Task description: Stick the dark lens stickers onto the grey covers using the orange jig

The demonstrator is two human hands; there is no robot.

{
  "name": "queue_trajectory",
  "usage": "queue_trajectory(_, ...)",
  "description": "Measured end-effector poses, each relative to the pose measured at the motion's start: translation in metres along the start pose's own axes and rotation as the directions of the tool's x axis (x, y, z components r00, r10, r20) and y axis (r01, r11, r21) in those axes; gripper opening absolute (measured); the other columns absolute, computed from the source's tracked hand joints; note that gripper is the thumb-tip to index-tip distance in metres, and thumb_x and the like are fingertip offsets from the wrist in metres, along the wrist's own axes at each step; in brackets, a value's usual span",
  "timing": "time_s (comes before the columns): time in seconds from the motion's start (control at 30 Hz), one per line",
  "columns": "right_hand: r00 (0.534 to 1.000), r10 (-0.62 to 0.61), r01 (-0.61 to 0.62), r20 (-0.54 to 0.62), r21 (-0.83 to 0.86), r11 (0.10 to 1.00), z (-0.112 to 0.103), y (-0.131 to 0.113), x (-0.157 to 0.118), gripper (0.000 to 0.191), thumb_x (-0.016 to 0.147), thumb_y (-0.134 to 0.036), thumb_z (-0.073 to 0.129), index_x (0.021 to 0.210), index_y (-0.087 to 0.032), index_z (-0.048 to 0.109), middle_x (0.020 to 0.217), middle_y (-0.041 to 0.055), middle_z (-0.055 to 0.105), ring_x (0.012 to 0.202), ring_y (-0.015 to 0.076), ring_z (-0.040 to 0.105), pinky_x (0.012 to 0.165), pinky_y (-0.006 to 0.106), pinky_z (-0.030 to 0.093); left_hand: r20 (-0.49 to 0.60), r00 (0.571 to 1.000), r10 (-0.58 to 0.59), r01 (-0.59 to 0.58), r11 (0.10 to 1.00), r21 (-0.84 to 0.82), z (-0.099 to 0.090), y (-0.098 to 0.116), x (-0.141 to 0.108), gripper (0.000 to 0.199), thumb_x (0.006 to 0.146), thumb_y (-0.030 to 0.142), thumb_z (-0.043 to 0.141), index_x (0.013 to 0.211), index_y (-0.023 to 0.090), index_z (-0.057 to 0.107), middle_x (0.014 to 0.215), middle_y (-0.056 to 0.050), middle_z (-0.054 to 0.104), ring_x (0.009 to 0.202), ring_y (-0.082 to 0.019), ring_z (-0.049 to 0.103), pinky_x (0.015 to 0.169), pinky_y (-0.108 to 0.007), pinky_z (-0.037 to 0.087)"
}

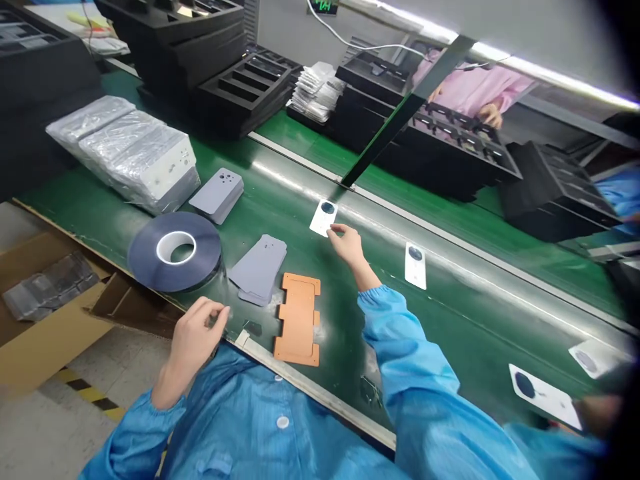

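Note:
My right hand [347, 245] is stretched over the green bench, thumb and fingers closed at the lower right edge of a white phone back panel [319, 225] with a dark round patch. My left hand [199, 333] hovers at the bench's front edge, fingers curled and thumb near the fingertip; anything between them is too small to make out. Between my hands are an orange plate with notched sides [299, 320] and a fanned stack of grey phone-shaped sheets [260, 267]. A large roll of dark film tape [143, 257] lies beyond my left hand.
Another grey sheet stack [215, 197] and plastic-wrapped panels [125, 147] lie at left. More white panels [415, 273] lie rightward along the bench. Black trays [250, 83] stand behind. A co-worker's hand [491, 115] is across the divider; a blurred hand [600, 410] is at far right.

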State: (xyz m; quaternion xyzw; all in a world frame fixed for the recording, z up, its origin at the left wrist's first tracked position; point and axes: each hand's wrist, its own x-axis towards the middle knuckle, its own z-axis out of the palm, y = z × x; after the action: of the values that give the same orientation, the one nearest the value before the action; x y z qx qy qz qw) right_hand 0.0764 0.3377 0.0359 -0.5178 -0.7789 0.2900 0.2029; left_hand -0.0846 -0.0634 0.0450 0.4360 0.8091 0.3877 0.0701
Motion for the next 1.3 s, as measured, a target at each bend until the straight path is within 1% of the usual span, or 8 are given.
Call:
queue_trajectory(0.1, 0.964, -0.162, 0.138, 0.209, 0.127, 0.982, 0.012, -0.034, -0.057, 0.035, 0.093, -0.04, 0.063, 0.109, -0.016, 0.081, 0.101, 0.01, 0.082, 0.089, 0.0239, 0.075, 0.089, 0.036, 0.057, 0.0, 0.999, 0.045, -0.045, 0.998, 0.037, 0.006, 0.01, 0.004, 0.023, 0.102, 0.03, 0.059, 0.084, 0.021, 0.068, 0.081, 0.001, 0.065, 0.067, -0.012, 0.06, 0.066, -0.026, 0.042)
queue_trajectory(0.2, 0.824, -0.338, 0.223, 0.456, 0.287, 0.932, 0.028, -0.074, -0.118, 0.037, 0.096, -0.048, 0.062, 0.106, -0.019, 0.083, 0.104, 0.0068, 0.082, 0.085, 0.0211, 0.074, 0.08, 0.031, 0.056, 0.014, 0.998, 0.063, -0.064, 0.996, 0.07, 0.011, 0.017, 0.007, 0.023, 0.102, 0.03, 0.058, 0.084, 0.021, 0.069, 0.08, 0.0, 0.066, 0.072, -0.013, 0.063, 0.067, -0.026, 0.042)
queue_trajectory(0.37, 0.677, -0.446, 0.281, 0.585, 0.354, 0.892, 0.061, -0.125, -0.162, 0.041, 0.097, -0.05, 0.063, 0.115, -0.019, 0.081, 0.106, 0.0072, 0.082, 0.085, 0.0211, 0.073, 0.079, 0.031, 0.054, 0.052, 0.997, 0.051, -0.053, 0.998, 0.032, 0.013, 0.02, 0.013, 0.023, 0.1, 0.031, 0.06, 0.083, 0.022, 0.072, 0.079, -0.001, 0.067, 0.071, -0.015, 0.064, 0.067, -0.027, 0.043)
queue_trajectory(0.5, 0.663, -0.434, 0.309, 0.61, 0.305, 0.901, 0.085, -0.142, -0.157, 0.034, 0.095, -0.034, 0.063, 0.121, -0.019, 0.079, 0.106, 0.0067, 0.081, 0.089, 0.0226, 0.074, 0.084, 0.033, 0.054, 0.064, 0.997, -0.052, 0.058, 0.994, -0.097, 0.009, 0.002, 0.023, 0.022, 0.099, 0.036, 0.059, 0.096, 0.021, 0.075, 0.077, -0.001, 0.068, 0.058, -0.014, 0.055, 0.061, -0.027, 0.043)
queue_trajectory(0.63, 0.66, -0.449, 0.316, 0.602, 0.321, 0.893, 0.098, -0.145, -0.157, 0.04, 0.09, -0.016, 0.056, 0.122, -0.019, 0.08, 0.096, 0.0059, 0.082, 0.082, 0.0201, 0.074, 0.082, 0.031, 0.054, -0.001, 0.965, -0.261, 0.253, 0.939, -0.233, 0.002, -0.024, 0.03, 0.033, 0.102, 0.041, 0.053, 0.118, 0.019, 0.072, 0.088, -0.005, 0.078, 0.071, -0.018, 0.07, 0.067, -0.028, 0.05)
queue_trajectory(0.8, 0.632, -0.432, 0.173, 0.643, 0.426, 0.888, 0.109, -0.136, -0.167, 0.047, 0.088, -0.01, 0.051, 0.13, -0.012, 0.072, 0.097, 0.0056, 0.079, 0.066, 0.0141, 0.07, 0.077, 0.029, 0.055, -0.255, 0.916, -0.31, 0.295, 0.951, -0.096, -0.01, -0.047, 0.024, 0.025, 0.099, 0.041, 0.06, 0.094, 0.02, 0.072, 0.089, -0.007, 0.079, 0.077, -0.019, 0.072, 0.07, -0.027, 0.051)
queue_trajectory(0.97, 0.603, -0.435, 0.035, 0.668, 0.523, 0.852, 0.116, -0.126, -0.175, 0.049, 0.088, -0.009, 0.05, 0.135, -0.011, 0.066, 0.102, 0.0058, 0.076, 0.059, 0.0096, 0.068, 0.071, 0.026, 0.056, -0.396, 0.864, -0.311, 0.336, 0.942, -0.006, -0.025, -0.064, 0.019, 0.023, 0.095, 0.04, 0.065, 0.101, 0.018, 0.071, 0.092, -0.005, 0.075, 0.073, -0.016, 0.068, 0.069, -0.027, 0.051)
queue_trajectory(1.3, 0.587, -0.475, -0.067, 0.655, 0.624, 0.778, 0.117, -0.122, -0.185, 0.047, 0.09, -0.014, 0.051, 0.135, -0.015, 0.065, 0.1, 0.0043, 0.071, 0.057, 0.0066, 0.062, 0.064, 0.023, 0.054, -0.204, 0.979, 0.0, 0.004, 1.0, 0.022, -0.002, -0.03, 0.02, 0.025, 0.097, 0.034, 0.065, 0.115, 0.019, 0.072, 0.107, -0.01, 0.076, 0.086, -0.019, 0.07, 0.075, -0.031, 0.055)
